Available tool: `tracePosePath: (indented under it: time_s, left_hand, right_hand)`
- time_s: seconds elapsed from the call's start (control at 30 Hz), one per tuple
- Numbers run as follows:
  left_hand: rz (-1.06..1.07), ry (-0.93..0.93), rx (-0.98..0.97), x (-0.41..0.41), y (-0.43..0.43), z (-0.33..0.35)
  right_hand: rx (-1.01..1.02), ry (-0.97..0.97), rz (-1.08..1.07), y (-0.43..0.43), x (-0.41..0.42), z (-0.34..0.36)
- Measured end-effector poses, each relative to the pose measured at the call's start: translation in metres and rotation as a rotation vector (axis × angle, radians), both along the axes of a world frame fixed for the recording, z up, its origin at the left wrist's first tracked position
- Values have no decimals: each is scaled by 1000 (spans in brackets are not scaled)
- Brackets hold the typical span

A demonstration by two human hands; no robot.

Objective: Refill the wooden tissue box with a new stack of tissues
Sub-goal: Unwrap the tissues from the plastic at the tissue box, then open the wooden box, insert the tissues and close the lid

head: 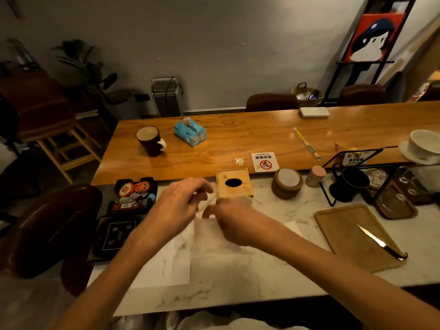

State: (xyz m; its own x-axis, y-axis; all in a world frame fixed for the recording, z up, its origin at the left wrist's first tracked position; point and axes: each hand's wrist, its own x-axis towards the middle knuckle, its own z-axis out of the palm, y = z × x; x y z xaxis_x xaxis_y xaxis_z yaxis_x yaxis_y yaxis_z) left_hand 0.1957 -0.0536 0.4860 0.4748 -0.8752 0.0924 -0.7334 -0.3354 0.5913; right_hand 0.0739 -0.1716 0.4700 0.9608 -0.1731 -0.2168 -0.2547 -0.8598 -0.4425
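The wooden tissue box [234, 183] stands on the marble counter, its lid on and the oval slot facing up. Just in front of it and to its left, my left hand [181, 198] and my right hand [232, 220] meet over a blurred white tissue [209, 201]. Both hands pinch it with closed fingers. Under my hands lies a clear plastic wrapper [214, 236] next to a white sheet of paper [169, 265]. A blue soft tissue pack [190, 131] sits far back on the wooden table.
A dark mug [150, 140] stands left of the blue pack. Right of the box are stacked wooden coasters [287, 184], a small jar [315, 176], a black wire rack with a dark cup [348, 184], and a cutting board [354, 234] with a knife [381, 241]. Black trays [133, 194] sit at left.
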Motion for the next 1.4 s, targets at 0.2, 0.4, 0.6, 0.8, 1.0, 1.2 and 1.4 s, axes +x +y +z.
tracePosePath:
  time_s: [0.2, 0.4, 0.6, 0.8, 1.0, 1.2, 1.4]
  left_hand:
    - [-10, -243, -14, 52, 4, 25]
    - [-56, -710, -224, 81, 40, 73]
    - [-75, -699, -91, 48, 85, 26]
    - [-82, -499, 181, 26, 118, -86]
    - [-8, -313, 484, 18, 134, -173]
    - [38, 26, 995, 25, 108, -199]
    - [184, 136, 475, 37, 0, -163]
  right_hand:
    - [425, -548, -563, -92, -73, -10]
    - [424, -226, -1050, -125, -114, -163]
    - [232, -181, -1158, -115, -127, -223]
    - [-65, -54, -1082, -101, -117, -223]
    - [36, 2, -1059, -103, -122, -239]
    - [178, 52, -1057, -115, -123, -238]
    - [64, -68, -981, -129, -80, -203]
